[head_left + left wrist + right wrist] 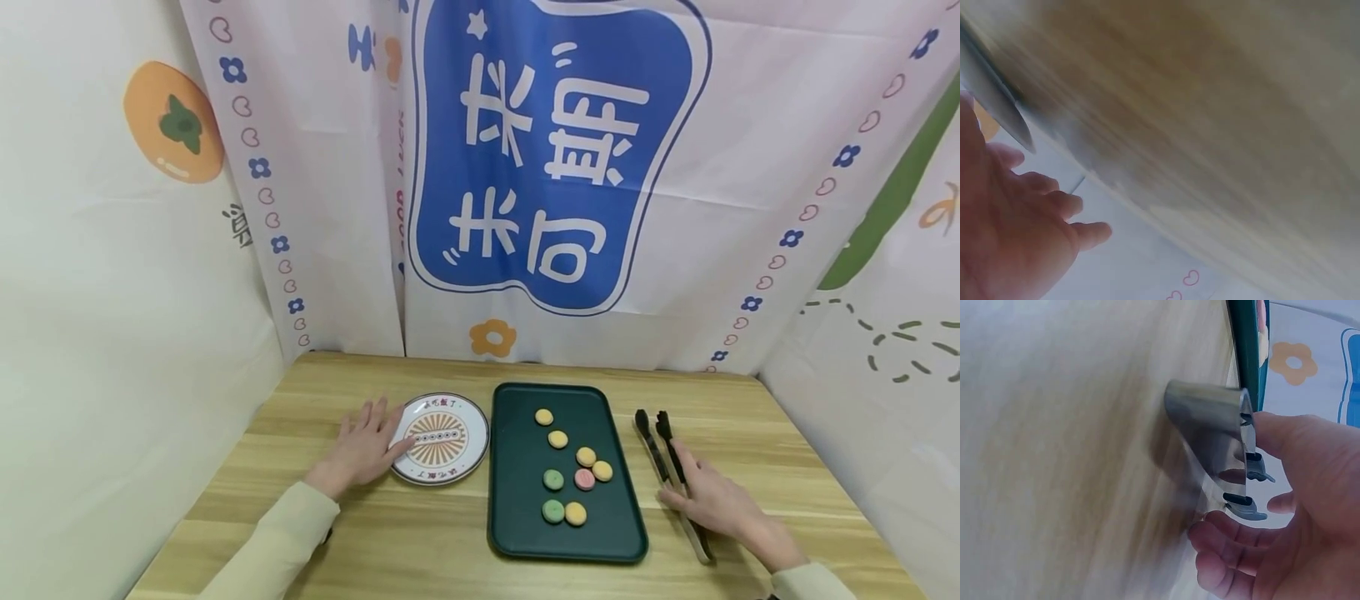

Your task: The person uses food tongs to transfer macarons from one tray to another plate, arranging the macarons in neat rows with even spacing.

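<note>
A white plate (470,417) with an orange ray pattern lies on the table's left side. My left hand (363,450) is at its left rim, fingers extended and thumb over the rim. In the left wrist view the plate's edge (997,94) shows beside loosely spread fingers (1063,203). Metal tongs (678,504) with black tips lie at the right, their two arms apart. My right hand (716,500) is over them, thumb at their left side. In the right wrist view the thumb (1279,431) meets the tongs (1207,419), with loosely bent fingers (1229,547) below.
A dark green tray (517,533) lies between the plate and the tongs. It carries several yellow macarons (557,439), two green macarons (553,479) and a pink macaron (584,479). Printed cloth (337,208) hangs behind the wooden table (420,558), with white walls at both sides.
</note>
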The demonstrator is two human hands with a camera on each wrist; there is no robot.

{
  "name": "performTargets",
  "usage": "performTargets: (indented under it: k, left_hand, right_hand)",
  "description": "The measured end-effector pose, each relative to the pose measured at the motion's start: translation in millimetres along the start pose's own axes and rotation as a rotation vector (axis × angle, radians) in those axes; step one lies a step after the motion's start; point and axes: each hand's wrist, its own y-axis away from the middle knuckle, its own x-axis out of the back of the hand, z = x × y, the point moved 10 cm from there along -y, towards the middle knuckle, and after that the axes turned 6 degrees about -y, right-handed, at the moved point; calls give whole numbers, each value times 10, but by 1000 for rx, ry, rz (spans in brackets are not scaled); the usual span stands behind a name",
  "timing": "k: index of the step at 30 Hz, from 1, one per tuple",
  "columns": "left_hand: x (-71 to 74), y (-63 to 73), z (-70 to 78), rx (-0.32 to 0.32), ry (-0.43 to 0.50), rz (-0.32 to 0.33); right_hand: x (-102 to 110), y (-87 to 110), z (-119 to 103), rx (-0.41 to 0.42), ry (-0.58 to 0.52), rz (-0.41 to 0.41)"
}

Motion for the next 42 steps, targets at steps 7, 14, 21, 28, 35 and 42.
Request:
performTargets:
  k: [7, 14, 21, 28, 35, 42]
  left_hand:
    - [1, 23, -18, 8, 1, 3]
    - [-17, 35, -27, 8, -50, -39]
    - [-16, 46, -7, -31, -85, -89]
    - [-30, 41, 6, -62, -113, -118]
    - [-34, 47, 29, -90, -150, -117]
    - [-22, 49, 48, -102, -172, -112]
  right_hand:
    - [-12, -9, 48, -20, 0, -7]
    - [-11, -24, 52, -15, -3, -14]
    - [-26, -34, 53, -18, -7, -22]
    - [-10, -63, 77, -11, 5, -12]
    - [19, -61, 106, 22, -44, 18]
    - [91, -60, 143, 27, -16, 89]
